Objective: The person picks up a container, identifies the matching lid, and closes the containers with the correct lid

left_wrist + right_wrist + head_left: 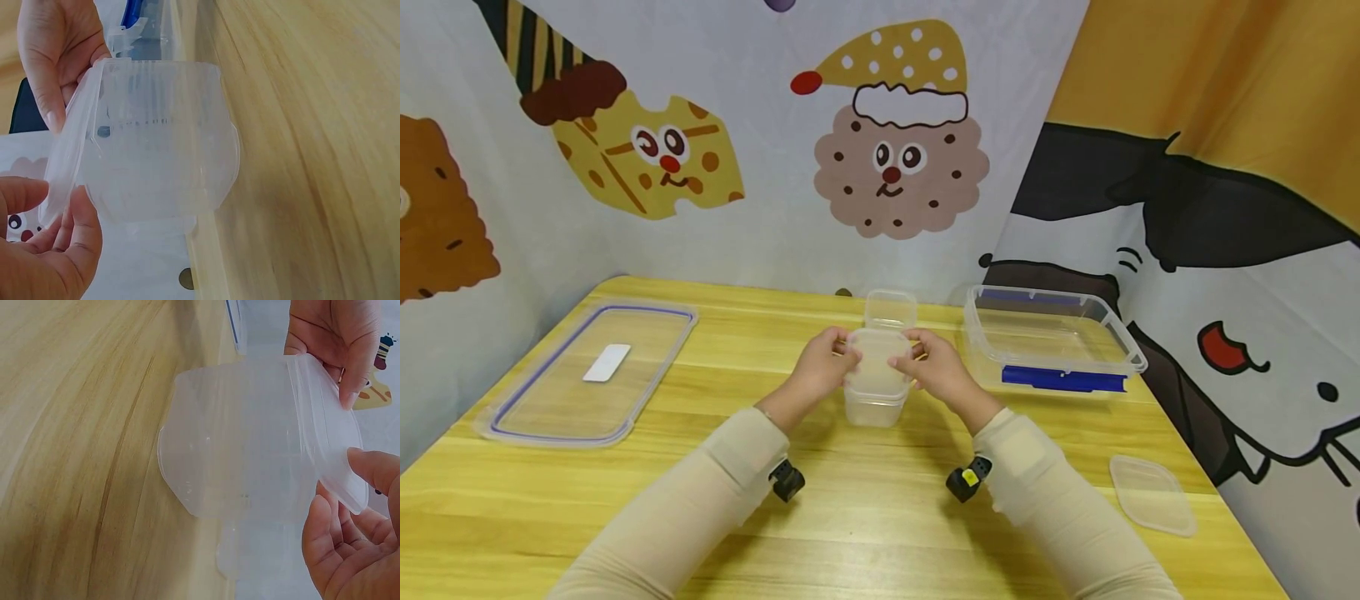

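Observation:
A small, clear plastic food container [874,412] stands on the table in front of me. Its translucent lid [880,357] is tilted over the opening, meeting the rim on one side and standing apart from it near the fingers. My left hand [822,365] pinches the lid's left edge between thumb and fingers. On the opposite edge, my right hand [942,368] pinches it likewise. Both wrist views show the lid [67,147] slanting across the container [250,437]. Just behind stands another small clear container [891,307], partly hidden by the lid.
At the back right sits a large clear box [1060,346] with a blue clip [1063,379]. A big lid [647,392] with a blue seal lies at left, a white label [607,363] on it. Near the right table edge lies a loose small lid [1152,495]. A printed curtain [767,242] hangs behind.

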### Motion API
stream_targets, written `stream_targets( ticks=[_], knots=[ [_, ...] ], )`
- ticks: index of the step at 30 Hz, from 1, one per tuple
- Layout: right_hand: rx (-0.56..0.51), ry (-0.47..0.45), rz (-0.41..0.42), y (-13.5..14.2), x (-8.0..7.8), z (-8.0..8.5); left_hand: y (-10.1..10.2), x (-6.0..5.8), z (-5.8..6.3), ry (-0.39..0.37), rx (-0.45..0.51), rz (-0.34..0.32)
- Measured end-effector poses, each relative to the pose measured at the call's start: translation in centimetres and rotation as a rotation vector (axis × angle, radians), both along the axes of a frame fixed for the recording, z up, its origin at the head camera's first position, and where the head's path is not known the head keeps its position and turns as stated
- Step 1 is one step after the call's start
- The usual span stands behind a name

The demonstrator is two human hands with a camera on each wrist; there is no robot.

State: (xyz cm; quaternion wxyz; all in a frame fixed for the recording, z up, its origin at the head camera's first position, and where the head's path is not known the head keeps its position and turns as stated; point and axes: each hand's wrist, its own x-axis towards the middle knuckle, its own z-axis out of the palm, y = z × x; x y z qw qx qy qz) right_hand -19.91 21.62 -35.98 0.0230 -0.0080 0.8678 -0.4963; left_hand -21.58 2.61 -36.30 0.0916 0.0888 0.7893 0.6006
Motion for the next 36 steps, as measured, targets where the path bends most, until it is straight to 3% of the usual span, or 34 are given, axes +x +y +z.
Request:
stream_targets(
  ticks=[17,36],
  knots=[
    [-0.022,-0.006,-0.004,0.07,0.24,0.2,0.05,0.2,0.01,0.082,-0.107,0.005],
    [-0.045,-0.024,0.008,-0.09,0.57,0.39,-0.11,0.27,0.12,0.081,-0.14,-0.011]
  ],
)
